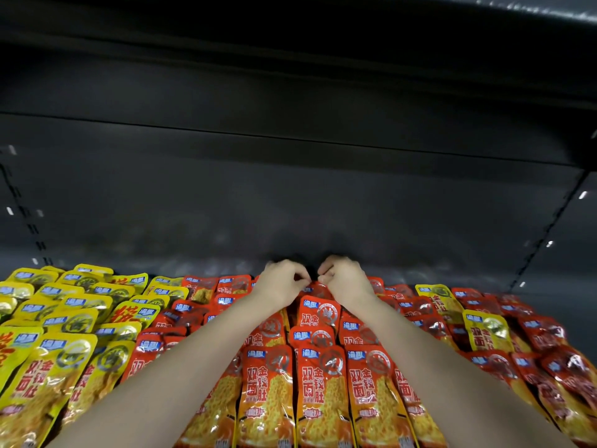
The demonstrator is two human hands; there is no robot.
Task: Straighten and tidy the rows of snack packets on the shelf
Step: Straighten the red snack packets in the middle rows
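Snack packets point(319, 392) fill the dark shelf point(436, 270) in overlapping rows, bare room behind, where left hand point(284, 282) and right hand point(345, 279) apparently pinch the top edge of a rear red packet point(318, 291).

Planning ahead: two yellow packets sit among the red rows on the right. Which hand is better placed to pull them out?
Probably the right hand: it is nearer the yellow packets; the left hand would have to cross the right forearm. Both pinch a red packet.
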